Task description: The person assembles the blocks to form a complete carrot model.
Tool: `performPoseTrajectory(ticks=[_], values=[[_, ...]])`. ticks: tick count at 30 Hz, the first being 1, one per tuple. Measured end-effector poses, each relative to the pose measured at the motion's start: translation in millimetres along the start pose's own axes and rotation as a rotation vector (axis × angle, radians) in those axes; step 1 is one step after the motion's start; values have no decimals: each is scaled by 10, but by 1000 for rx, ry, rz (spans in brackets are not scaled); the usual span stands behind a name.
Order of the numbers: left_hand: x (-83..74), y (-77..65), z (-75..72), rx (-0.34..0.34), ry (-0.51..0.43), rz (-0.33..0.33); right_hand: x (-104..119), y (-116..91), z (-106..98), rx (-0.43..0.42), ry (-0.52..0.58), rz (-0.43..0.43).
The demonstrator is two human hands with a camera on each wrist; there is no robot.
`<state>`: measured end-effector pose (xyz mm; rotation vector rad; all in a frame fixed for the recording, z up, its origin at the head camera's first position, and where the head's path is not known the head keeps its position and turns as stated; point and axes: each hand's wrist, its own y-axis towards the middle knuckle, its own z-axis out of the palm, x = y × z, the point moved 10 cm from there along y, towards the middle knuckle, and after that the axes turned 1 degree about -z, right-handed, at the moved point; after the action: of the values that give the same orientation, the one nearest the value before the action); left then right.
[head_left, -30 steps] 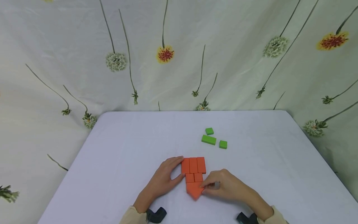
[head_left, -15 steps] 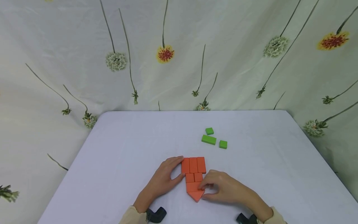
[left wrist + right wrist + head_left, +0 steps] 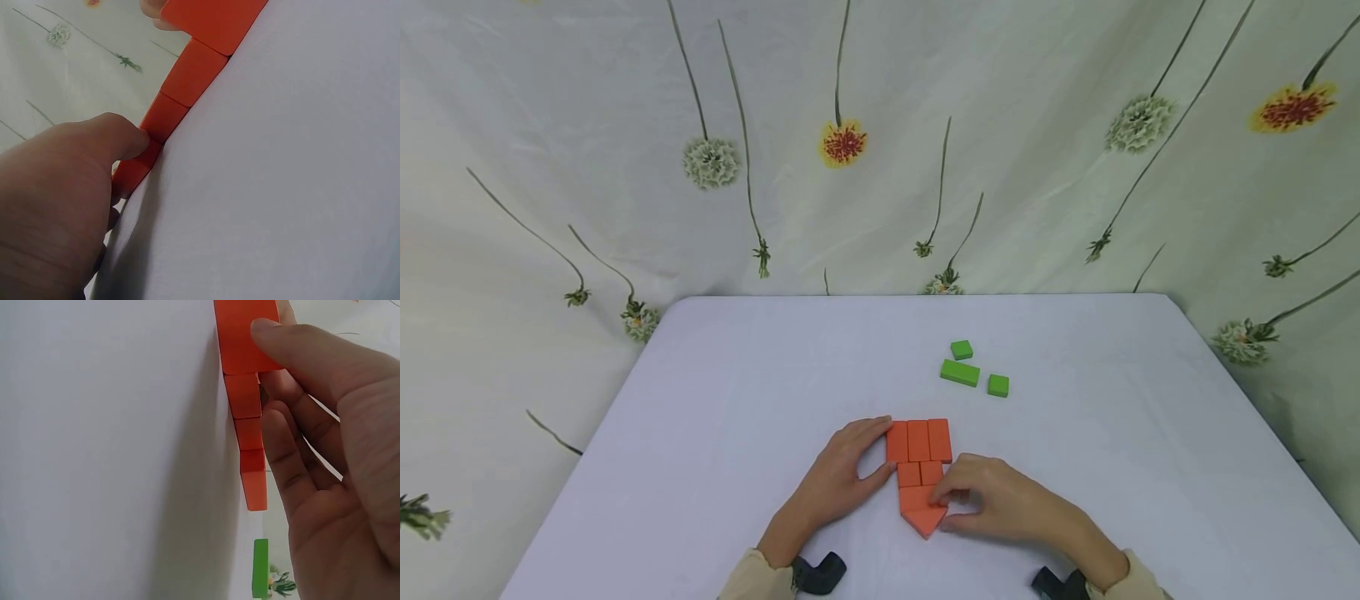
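Observation:
Orange wooden blocks lie flat in the shape of an arrow pointing toward the person. Three rectangular blocks (image 3: 918, 441) form the far row, two small blocks (image 3: 921, 474) come below, then a wide block (image 3: 913, 498) and a triangular block (image 3: 924, 522) as the tip. My left hand (image 3: 842, 475) rests along the left side, index fingertip at the far corner and thumb near the small blocks. With curled fingers, my right hand (image 3: 992, 496) holds the triangular block's right end, thumb on its slanted face (image 3: 244, 340) and index fingertip over the wide block.
Beyond the arrow, to the right, lie a long green block (image 3: 960, 372) and two small ones, a far green block (image 3: 962, 349) and a right green block (image 3: 998, 385). The white table (image 3: 775, 367) ends at a flower-printed cloth (image 3: 1015, 167).
The triangular block, earlier overlapping the wide block in view, now lies below it with its tip slightly nearer the person. My right fingers shifted slightly; the left hand stayed still.

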<state>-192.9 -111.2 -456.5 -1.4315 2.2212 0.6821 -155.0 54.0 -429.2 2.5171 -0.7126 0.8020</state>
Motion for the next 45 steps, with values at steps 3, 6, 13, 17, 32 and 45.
performPoseTrajectory(ticks=[3, 6, 13, 17, 32, 45], values=[[3, 1, -1, -1, 2, -2, -64, 11, 6, 63, 22, 52], [11, -1, 0, -2, 0, -8, -143, 23, -20, 103, 36, 108], [22, -9, 15, 2, 1, -13, -346, 73, -223, -7, 56, 164], [15, -10, 20, 3, 3, -9, -453, 127, -366, -114, 40, 176], [17, -9, 27, -5, 14, 9, -829, 304, -771, -387, -126, 270], [-22, -15, -6, -29, 17, 39, -1132, 350, -908, -394, -292, 449]])
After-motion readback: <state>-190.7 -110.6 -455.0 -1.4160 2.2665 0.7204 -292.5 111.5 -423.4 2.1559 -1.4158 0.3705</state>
